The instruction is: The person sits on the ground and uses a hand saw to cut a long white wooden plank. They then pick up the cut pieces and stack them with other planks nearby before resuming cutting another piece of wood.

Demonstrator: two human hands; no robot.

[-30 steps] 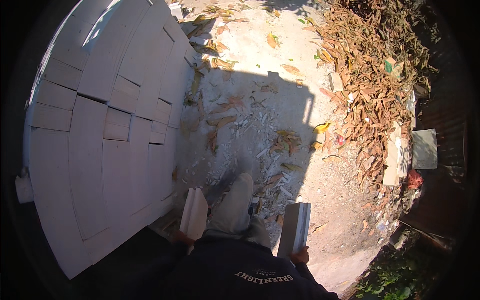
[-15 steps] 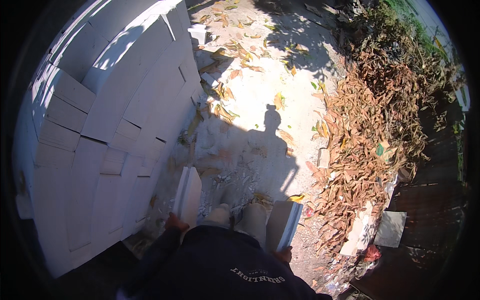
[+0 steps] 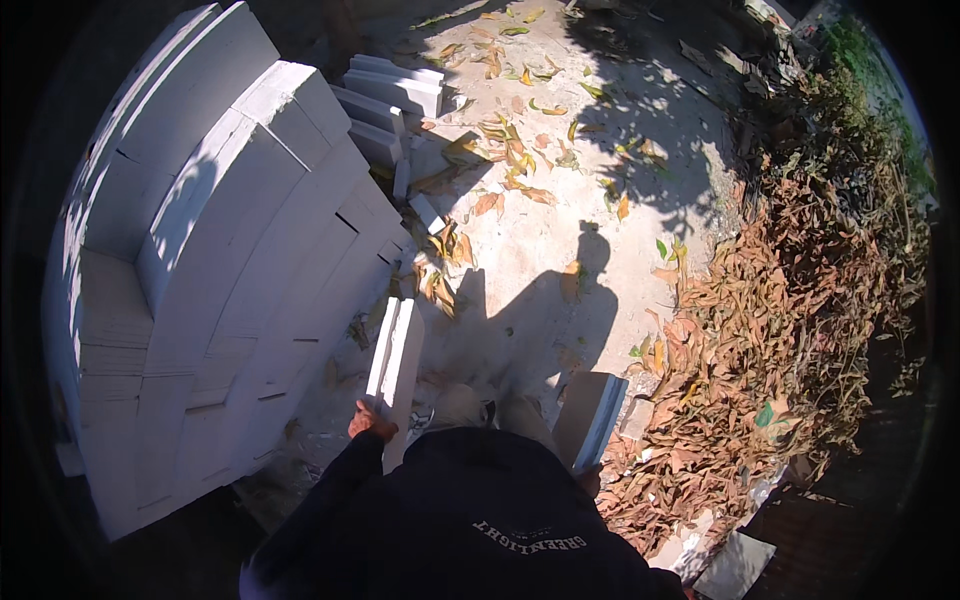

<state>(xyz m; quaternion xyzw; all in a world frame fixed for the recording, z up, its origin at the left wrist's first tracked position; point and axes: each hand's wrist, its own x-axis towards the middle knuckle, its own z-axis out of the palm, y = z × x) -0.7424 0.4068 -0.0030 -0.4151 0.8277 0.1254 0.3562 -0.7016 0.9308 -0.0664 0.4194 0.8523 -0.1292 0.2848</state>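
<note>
On my left side, a flat white block with a groove along its edge stands on end, tilted slightly. My left hand is closed around its lower outer edge, fingers curled over the rim. A similar grey-white block with a ridged edge is at my right side. My right hand grips the bottom of that block's outer edge; most of its fingers are in shadow or hidden behind my dark sleeve. Both blocks are held beside my legs, apart from the stack.
A tall stack of white blocks lines the left. Beyond it, more grooved blocks lie at its far end. Scattered leaves dot the pale ground, with a thick heap of dry leaves along the right. A flat pale slab lies lower right.
I have moved forward along the stack, and the blocks at its far end show more fully. Both hands still hold their blocks; the left one appears raised a little.
</note>
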